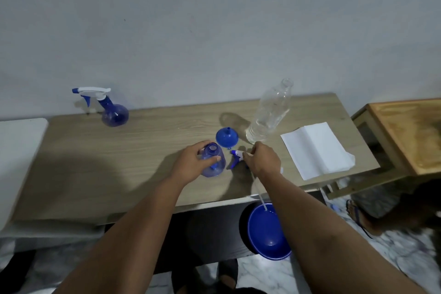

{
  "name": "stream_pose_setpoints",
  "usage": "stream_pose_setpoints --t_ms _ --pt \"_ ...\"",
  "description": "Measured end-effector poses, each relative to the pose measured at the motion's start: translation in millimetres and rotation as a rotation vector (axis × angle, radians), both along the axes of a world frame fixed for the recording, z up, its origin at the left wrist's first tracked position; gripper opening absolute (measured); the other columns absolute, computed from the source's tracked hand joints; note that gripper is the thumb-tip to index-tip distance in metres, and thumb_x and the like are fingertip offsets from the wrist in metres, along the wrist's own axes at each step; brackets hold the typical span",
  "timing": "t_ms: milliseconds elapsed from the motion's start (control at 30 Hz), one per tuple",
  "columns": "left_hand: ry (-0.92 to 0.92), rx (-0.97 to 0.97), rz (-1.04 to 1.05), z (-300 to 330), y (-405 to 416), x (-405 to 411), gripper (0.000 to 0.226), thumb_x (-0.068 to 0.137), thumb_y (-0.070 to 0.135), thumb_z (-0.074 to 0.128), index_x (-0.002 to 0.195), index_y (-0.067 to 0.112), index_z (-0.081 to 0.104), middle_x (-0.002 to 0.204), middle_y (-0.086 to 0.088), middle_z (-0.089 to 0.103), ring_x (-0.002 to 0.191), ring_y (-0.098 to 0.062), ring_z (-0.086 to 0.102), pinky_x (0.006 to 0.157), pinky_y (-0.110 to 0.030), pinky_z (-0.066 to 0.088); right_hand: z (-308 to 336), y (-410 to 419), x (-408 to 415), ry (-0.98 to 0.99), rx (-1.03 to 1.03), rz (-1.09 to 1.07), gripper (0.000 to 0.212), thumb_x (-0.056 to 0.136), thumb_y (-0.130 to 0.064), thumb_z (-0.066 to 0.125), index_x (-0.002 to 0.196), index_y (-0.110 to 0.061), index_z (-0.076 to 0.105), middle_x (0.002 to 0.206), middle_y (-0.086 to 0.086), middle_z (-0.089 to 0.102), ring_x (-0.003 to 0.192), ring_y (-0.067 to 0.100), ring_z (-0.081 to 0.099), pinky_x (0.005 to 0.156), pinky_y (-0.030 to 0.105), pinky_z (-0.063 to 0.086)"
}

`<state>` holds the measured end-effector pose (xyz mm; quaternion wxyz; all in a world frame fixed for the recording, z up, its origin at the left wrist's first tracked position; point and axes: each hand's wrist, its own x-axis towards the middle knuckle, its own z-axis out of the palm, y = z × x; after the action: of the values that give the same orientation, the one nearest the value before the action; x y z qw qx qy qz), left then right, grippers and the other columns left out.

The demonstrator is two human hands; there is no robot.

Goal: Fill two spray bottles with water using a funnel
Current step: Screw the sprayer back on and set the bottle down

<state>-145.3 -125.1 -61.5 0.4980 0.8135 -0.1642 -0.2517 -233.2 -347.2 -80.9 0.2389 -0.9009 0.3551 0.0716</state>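
Note:
My left hand (193, 162) grips an open blue spray bottle (214, 164) standing on the wooden table (119, 150); its top is off. My right hand (263, 159) holds the removed spray head (236, 155), blue and white, low over the table, with its thin tube trailing back past the table's front edge. A blue funnel (227, 137) lies upside down just behind both hands. A clear plastic water bottle (270, 114), uncapped, stands behind my right hand. A second blue spray bottle (112, 112), with its head on, stands at the far left.
A folded white cloth or paper (317, 150) lies on the table's right end. A blue basin (268, 231) sits on the floor below the front edge. A wooden stand (405, 131) is at the right; a sandalled foot (360, 215) is beside it.

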Motion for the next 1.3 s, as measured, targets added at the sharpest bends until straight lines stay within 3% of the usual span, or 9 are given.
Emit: stream_pose_setpoints --t_ms 133,333,433,567,733,833,933,1067,1300 --pt "0.016 -0.014 0.009 -1.1 0.1 -1.0 0.051 0.072 0.042 0.086 0.12 0.035 0.07 0.101 0.017 0.075 0.101 -0.006 0.07 0.097 -0.04 0.057 -16.5 -8.6 -18.3 0.138 0.082 -0.096 0.051 0.083 -0.064 0.076 0.106 -0.02 0.062 0.098 0.002 0.069 0.091 0.025 0.067 0.072 0.035 0.05" --pt "0.019 -0.023 -0.026 2.0 3.2 -4.8 0.038 0.078 0.036 0.083 0.113 0.043 0.07 0.1 0.015 0.077 0.1 -0.01 0.072 0.097 -0.041 0.057 -25.5 0.1 -8.3 0.063 0.167 -0.113 0.029 0.089 -0.039 0.074 0.101 -0.013 0.077 0.093 0.008 0.075 0.086 0.028 0.07 0.075 0.036 0.056" --pt "0.018 -0.028 -0.026 2.8 3.3 -6.3 0.037 0.073 0.043 0.082 0.106 0.054 0.069 0.101 0.017 0.077 0.1 -0.01 0.072 0.098 -0.041 0.056 -7.6 3.5 -0.8 -0.089 0.26 -0.145 0.037 0.088 -0.044 0.076 0.084 -0.008 0.078 0.079 0.011 0.074 0.077 0.028 0.068 0.071 0.032 0.048" --pt "0.008 -0.026 -0.021 1.6 2.4 -10.4 0.039 0.081 0.036 0.081 0.118 0.04 0.068 0.104 0.015 0.076 0.098 -0.008 0.071 0.099 -0.039 0.055 48.9 8.9 20.4 -0.417 0.361 -0.184 0.041 0.091 -0.035 0.074 0.068 -0.003 0.063 0.058 0.004 0.054 0.057 0.018 0.046 0.064 0.031 0.039" --pt "-0.001 -0.064 0.004 4.9 1.2 -15.2 0.032 0.078 0.034 0.079 0.107 0.041 0.067 0.101 0.012 0.076 0.094 -0.008 0.07 0.102 -0.041 0.052 140.1 30.6 47.9 -0.806 0.518 -0.163 0.039 0.09 -0.039 0.069 0.087 0.0 0.068 0.069 0.005 0.055 0.066 0.017 0.051 0.064 0.036 0.049" --pt "0.029 -0.055 0.003 6.0 2.0 -14.1 0.023 0.082 0.03 0.079 0.091 0.048 0.069 0.088 0.017 0.077 0.089 -0.004 0.07 0.098 -0.041 0.053 168.3 47.1 52.2 -0.909 0.599 -0.108 0.013 0.098 -0.026 0.071 0.098 -0.013 0.073 0.082 0.005 0.068 0.071 0.013 0.065 0.062 0.03 0.059" --pt "0.046 -0.034 0.004 4.4 5.0 -11.6 0.029 0.082 0.031 0.079 0.092 0.055 0.068 0.092 0.019 0.076 0.096 -0.008 0.071 0.097 -0.041 0.055 172.4 59.3 53.7 -0.949 0.654 -0.058 0.008 0.1 -0.022 0.073 0.107 -0.022 0.071 0.095 0.007 0.073 0.076 0.01 0.071 0.059 0.025 0.057" --pt "0.058 -0.018 -0.002 10.4 4.7 -12.3 0.03 0.088 0.021 0.078 0.096 0.046 0.064 0.095 0.019 0.074 0.095 -0.002 0.069 0.095 -0.034 0.055 161.2 65.2 53.9 -0.929 0.68 -0.059 0.026 0.099 -0.021 0.073 0.122 -0.008 0.07 0.104 0.015 0.075 0.08 0.011 0.074 0.061 0.026 0.058" --pt "0.072 0.011 0.018 11.3 3.2 -13.7 0.038 0.089 0.029 0.078 0.121 0.037 0.058 0.104 0.014 0.069 0.093 -0.002 0.064 0.088 -0.026 0.05 135.6 70.5 46.8 -0.876 0.684 0.01 0.01 0.1 -0.018 0.072 0.109 -0.019 0.073 0.093 0.002 0.075 0.08 0.01 0.075 0.059 0.025 0.057"
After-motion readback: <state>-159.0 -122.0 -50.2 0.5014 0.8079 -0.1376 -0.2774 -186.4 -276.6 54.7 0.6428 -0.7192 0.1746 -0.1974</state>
